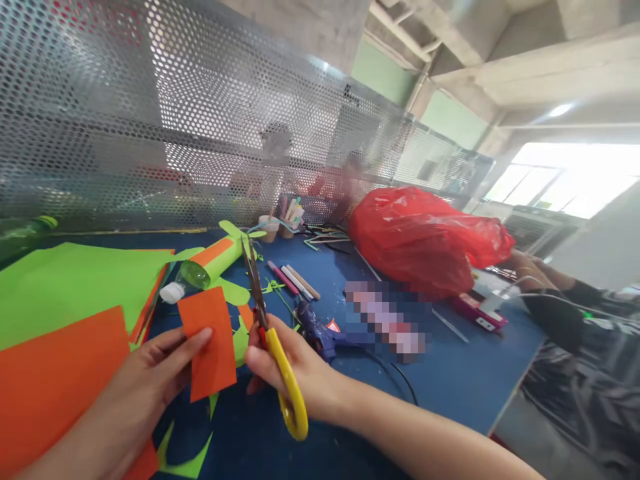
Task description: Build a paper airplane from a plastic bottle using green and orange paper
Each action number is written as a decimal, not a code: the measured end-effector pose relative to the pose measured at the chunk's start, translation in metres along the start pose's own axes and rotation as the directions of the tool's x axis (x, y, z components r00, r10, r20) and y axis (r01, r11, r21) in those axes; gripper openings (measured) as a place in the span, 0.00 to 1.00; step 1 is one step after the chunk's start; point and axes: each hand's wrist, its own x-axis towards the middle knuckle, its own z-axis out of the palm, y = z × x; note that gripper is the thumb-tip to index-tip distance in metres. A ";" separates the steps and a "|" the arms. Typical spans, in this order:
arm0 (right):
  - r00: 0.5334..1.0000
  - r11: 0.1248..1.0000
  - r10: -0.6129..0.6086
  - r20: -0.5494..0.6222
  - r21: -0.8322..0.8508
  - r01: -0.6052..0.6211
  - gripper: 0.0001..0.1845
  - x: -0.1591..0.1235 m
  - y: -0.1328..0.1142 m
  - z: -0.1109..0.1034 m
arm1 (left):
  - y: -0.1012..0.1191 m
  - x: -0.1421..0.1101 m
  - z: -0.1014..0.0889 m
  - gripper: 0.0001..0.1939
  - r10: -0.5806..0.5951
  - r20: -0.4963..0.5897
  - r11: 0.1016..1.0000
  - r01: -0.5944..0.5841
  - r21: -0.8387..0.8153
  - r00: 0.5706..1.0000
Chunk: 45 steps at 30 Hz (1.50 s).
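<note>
Between the thumb and fingers of my left hand is a small orange paper rectangle, held upright. My right hand is closed round scissors with yellow handles, their blades pointing up and away, apart from the paper. Behind the paper lies a plastic bottle wrapped in green and orange paper, with green fin-like pieces on it. Left of my left hand, a large orange sheet overlaps a stack of green paper. Green scraps lie below the orange rectangle.
A dark blue glue gun with a cable lies right of my right hand. Beyond it are several markers, cups of pens and a red plastic bag. A power strip sits near another person's arm. Perforated metal panels border the table.
</note>
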 end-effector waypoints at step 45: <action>0.990 0.586 -0.044 0.131 -0.800 0.132 0.38 -0.026 -0.032 -0.006 | 0.042 -0.007 -0.008 0.12 0.287 0.113 0.958 -0.287 -0.020 0.951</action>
